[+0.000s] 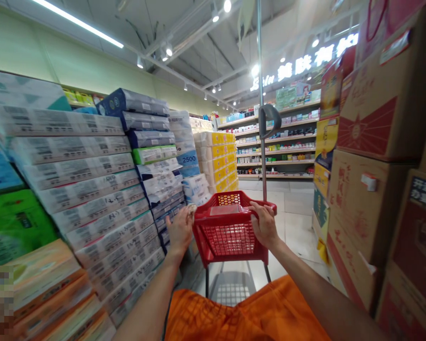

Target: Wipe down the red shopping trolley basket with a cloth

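Note:
A red plastic shopping cart [230, 215] stands right in front of me, its basket sides full of small holes. My right hand [264, 225] is closed round the right end of its handle bar. At the left corner of the cart is my left hand [180, 231], thumb raised and fingers curled. A small pale, crumpled-looking bit [192, 208] shows at its fingertips, too small to name. Whether those fingers also grip the cart's corner is hidden. A tall metal pole [262, 142] with a grey hook-shaped piece rises from the cart's far right side.
Stacked tissue packs [92, 184] line the left, close to my left arm, with yellow-and-white packs [222, 161] beyond. Cardboard cartons [358, 203] pile up on the right. A pale tiled floor [291, 227] runs between them towards stocked shelves [280, 137] at the back.

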Demonstrator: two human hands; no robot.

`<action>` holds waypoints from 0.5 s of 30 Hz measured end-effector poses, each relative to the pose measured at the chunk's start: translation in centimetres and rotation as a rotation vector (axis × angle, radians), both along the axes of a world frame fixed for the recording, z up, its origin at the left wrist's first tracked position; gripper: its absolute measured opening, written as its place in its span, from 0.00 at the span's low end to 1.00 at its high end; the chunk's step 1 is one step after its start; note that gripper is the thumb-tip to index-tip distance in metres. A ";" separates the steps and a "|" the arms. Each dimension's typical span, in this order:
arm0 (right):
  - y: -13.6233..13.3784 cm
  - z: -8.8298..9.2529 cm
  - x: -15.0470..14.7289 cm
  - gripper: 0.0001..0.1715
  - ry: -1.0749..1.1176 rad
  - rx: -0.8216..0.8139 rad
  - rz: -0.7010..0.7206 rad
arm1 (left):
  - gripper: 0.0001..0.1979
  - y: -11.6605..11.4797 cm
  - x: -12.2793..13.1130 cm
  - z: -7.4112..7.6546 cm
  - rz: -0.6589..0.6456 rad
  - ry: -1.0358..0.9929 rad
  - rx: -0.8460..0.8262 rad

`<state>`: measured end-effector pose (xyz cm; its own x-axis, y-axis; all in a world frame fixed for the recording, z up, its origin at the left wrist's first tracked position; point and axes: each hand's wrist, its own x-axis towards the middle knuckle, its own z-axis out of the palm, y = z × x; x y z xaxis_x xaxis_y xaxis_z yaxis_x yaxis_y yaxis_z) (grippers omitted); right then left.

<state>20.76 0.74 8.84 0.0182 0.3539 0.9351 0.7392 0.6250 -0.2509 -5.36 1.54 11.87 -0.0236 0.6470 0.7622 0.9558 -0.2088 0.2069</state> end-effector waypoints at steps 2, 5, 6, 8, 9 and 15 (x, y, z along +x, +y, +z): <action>0.1 0.0 -0.1 0.22 0.010 0.008 -0.003 | 0.16 0.1 -0.4 -0.1 0.058 -0.058 -0.004; 0.1 0.1 -0.1 0.20 0.019 0.004 -0.006 | 0.16 -0.4 2.0 -0.3 -0.071 0.011 0.008; 0.0 0.1 0.0 0.20 0.018 0.001 -0.006 | 0.16 -0.6 2.8 -0.3 -0.128 0.051 0.012; -0.1 0.2 0.2 0.19 0.012 -0.005 -0.003 | 0.16 -0.7 3.3 -0.4 -0.196 0.116 0.011; -0.2 0.3 0.4 0.19 0.009 -0.010 -0.001 | 0.16 -0.7 2.9 -0.4 -0.195 0.131 0.010; -0.2 0.2 0.4 0.20 0.018 -0.025 0.007 | 0.17 0.3 -1.5 -0.3 0.095 -0.065 0.015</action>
